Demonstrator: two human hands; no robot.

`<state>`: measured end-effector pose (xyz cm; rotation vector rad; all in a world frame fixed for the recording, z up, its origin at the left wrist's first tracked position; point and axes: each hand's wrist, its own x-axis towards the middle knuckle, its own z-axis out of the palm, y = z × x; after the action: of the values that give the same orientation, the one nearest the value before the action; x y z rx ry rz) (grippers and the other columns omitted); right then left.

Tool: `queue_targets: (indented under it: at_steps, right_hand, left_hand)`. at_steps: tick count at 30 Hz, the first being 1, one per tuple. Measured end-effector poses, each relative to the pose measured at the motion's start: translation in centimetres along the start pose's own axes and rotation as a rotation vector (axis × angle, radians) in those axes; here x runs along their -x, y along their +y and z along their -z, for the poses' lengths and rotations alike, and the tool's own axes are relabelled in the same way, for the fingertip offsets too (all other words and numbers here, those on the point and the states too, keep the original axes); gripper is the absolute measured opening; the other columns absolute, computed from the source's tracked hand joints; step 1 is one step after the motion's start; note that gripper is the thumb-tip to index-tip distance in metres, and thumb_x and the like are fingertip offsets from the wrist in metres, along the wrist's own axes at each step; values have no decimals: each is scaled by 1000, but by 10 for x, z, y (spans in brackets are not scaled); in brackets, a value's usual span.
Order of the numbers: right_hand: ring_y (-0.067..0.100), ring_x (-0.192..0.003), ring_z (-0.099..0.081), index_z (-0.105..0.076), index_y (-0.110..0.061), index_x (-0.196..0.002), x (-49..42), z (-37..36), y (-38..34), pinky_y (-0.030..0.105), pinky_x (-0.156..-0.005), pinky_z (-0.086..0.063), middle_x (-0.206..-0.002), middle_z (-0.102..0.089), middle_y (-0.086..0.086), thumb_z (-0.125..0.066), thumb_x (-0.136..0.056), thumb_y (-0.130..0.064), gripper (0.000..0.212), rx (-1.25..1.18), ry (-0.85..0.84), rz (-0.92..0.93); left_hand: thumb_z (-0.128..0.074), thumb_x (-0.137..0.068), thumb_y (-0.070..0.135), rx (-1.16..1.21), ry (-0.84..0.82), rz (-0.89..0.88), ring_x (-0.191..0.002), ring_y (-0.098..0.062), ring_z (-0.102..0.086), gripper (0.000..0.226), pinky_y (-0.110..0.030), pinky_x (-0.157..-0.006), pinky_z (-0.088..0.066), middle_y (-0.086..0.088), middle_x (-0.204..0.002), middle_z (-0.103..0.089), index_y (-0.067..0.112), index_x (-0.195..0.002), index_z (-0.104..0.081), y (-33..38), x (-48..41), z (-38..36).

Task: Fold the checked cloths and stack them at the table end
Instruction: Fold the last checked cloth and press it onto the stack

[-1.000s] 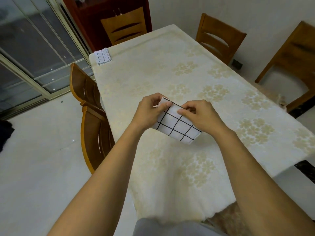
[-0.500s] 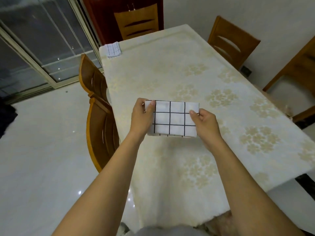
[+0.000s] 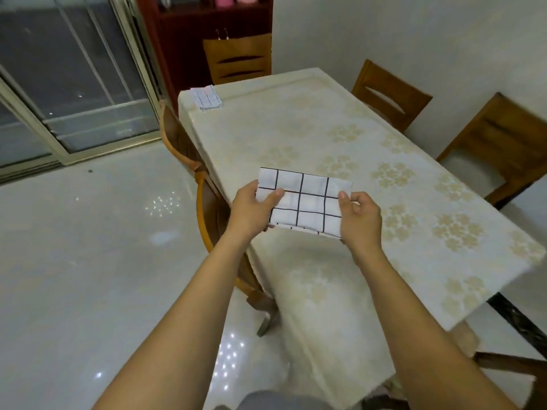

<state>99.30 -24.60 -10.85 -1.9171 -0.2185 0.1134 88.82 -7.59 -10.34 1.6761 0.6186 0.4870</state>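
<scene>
Dining room, long table (image 3: 296, 137) w/ floral cover. 2 checked cloths: folded cloth (image 3: 305, 201) held flat above near-left table edge, pinched by left hand (image 3: 251, 211) & right hand (image 3: 358, 217) at opposite ends; stacked cloth (image 3: 206, 97) at far-left corner. 5 chairs visible. Tabletop between the cloths bare; floor wide open on left. Vs 0.5 s ago: same grip, view shifted right, far corner looks nearer.
</scene>
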Motion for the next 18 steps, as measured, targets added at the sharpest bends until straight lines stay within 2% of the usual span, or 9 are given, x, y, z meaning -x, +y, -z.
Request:
queue_targets:
  at_steps: [2,4,7,9,12,14,16,18]
  right_hand:
    - [22,-57,-51,-55,-15,-85,19,-23,-14,41,-49,-46,-65,-59,11,-56,-97,-40,28,-26,-12,-4]
    - [14,-55,-47,-55,-12,-84,32,-46,-25,27,-53,-39,-65,-55,4,-57,-97,-38,29,-84,-32,-18]
    - [4,-47,-39,-54,-9,-79,43,-82,-46,25,-54,-33,-66,-46,0,-59,-98,-34,31,-149,-52,-36]
    - [1,-49,-47,-54,-9,-77,46,-101,-55,21,-52,-37,-67,-54,0,-57,-99,-30,31,-174,-70,-7]
    - [8,-61,-58,-61,-5,-88,43,-122,-61,25,-58,-43,-77,-66,4,-54,-100,-32,30,-115,-93,37]
    - [8,-70,-65,-65,-13,-93,39,-137,-59,26,-64,-50,-85,-71,0,-55,-100,-34,25,-116,-120,27]
    - [13,-83,-70,-68,-20,-97,33,-154,-58,29,-72,-56,-93,-74,0,-57,-98,-38,21,-160,-112,3]
    - [12,-85,-69,-69,-20,-95,21,-170,-61,28,-74,-54,-92,-73,-3,-60,-96,-37,20,-179,-77,-11]
  left_hand:
    - [-63,-99,33,-5,0,4,-73,-19,-64,25,-21,-50,-53,-11,-89,-70,11,-109,-70,-4,5,30]
    - [-62,-98,38,25,-3,24,-82,-20,-68,25,-31,-59,-57,-4,-97,-75,18,-110,-71,-9,7,61]
    - [-64,-98,34,33,-8,39,-90,-11,-72,21,-33,-75,-58,5,-103,-77,22,-113,-72,-11,3,104]
    - [-67,-96,35,67,-22,90,-95,-11,-74,23,-34,-84,-61,5,-105,-77,22,-113,-73,-13,-6,123]
    - [-68,-93,41,108,56,120,-88,-13,-75,23,-33,-77,-62,4,-95,-78,21,-105,-73,-16,-24,141]
    - [-68,-93,41,108,97,105,-81,-8,-74,21,-26,-69,-60,5,-91,-78,21,-100,-72,-19,-39,148]
    - [-69,-93,38,72,93,86,-76,-4,-72,15,-21,-64,-56,6,-88,-77,23,-96,-71,-21,-53,153]
    - [-69,-94,36,6,54,71,-77,-4,-71,11,-22,-65,-56,5,-88,-75,25,-92,-68,-23,-69,161]
